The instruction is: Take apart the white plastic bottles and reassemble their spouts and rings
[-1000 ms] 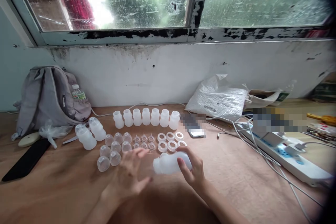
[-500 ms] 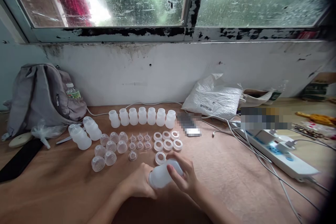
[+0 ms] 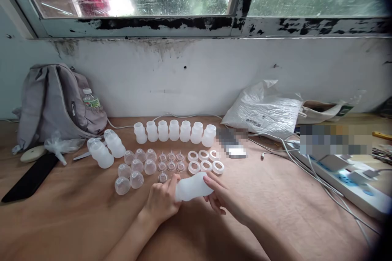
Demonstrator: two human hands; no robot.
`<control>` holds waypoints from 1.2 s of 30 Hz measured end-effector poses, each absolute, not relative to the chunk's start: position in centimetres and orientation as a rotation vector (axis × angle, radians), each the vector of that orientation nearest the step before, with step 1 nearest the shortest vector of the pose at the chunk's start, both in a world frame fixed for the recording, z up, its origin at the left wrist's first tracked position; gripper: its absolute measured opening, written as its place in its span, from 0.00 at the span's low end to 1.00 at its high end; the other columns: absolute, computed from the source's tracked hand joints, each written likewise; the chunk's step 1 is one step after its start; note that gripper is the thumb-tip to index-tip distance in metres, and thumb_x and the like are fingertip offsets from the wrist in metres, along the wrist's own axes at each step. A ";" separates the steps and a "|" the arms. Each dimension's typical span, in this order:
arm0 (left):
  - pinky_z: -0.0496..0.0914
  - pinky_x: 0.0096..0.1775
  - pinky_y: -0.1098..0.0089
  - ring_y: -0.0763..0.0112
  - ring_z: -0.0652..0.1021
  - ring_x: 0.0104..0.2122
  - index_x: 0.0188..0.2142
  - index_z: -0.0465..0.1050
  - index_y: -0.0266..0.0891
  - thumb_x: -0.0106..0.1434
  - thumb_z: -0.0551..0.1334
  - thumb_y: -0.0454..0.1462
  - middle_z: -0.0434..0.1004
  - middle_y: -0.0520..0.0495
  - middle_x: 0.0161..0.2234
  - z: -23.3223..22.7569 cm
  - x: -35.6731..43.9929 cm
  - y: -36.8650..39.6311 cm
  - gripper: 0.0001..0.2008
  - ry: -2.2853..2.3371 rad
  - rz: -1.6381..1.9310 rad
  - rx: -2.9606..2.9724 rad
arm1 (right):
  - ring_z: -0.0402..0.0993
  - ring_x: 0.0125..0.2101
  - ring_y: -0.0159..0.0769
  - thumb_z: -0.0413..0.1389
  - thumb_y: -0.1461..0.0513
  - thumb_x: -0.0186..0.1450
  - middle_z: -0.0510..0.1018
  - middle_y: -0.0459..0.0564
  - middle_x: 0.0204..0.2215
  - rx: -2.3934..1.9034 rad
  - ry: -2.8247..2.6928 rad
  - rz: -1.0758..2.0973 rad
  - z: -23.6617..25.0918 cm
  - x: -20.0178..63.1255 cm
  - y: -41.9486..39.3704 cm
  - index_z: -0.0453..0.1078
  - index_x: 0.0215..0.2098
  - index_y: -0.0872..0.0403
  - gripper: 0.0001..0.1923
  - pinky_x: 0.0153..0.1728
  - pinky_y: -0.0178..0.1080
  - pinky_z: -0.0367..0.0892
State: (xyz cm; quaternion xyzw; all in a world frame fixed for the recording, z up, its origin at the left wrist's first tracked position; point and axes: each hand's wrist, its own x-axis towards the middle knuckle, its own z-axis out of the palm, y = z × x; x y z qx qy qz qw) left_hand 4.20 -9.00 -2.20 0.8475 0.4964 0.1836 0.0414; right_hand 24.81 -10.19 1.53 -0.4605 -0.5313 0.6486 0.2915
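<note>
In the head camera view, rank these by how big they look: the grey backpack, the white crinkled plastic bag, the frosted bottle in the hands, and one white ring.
1. Grey fabric backpack and white crinkled plastic bag: look alike, unranked.
2. Frosted plastic bottle, held by both hands, nearer the camera.
3. White plastic ring, smallest.

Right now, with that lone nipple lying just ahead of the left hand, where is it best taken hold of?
Probably by the narrow raised tip of the lone nipple, pinched from straight above. It sits base-down on the table, its flange flat against the wood. The left hand and the bottle crowd its near side, so come down vertically.
</note>
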 end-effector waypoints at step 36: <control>0.70 0.33 0.71 0.69 0.74 0.35 0.47 0.58 0.40 0.60 0.55 0.34 0.71 0.44 0.40 -3.2 3.9 -8.6 0.15 1.151 1.255 2.505 | 0.68 0.24 0.29 0.55 0.54 0.57 0.72 0.49 0.31 -1.075 -0.891 1.516 0.8 25.2 -8.8 0.68 0.39 0.55 0.16 0.21 0.30 0.65</control>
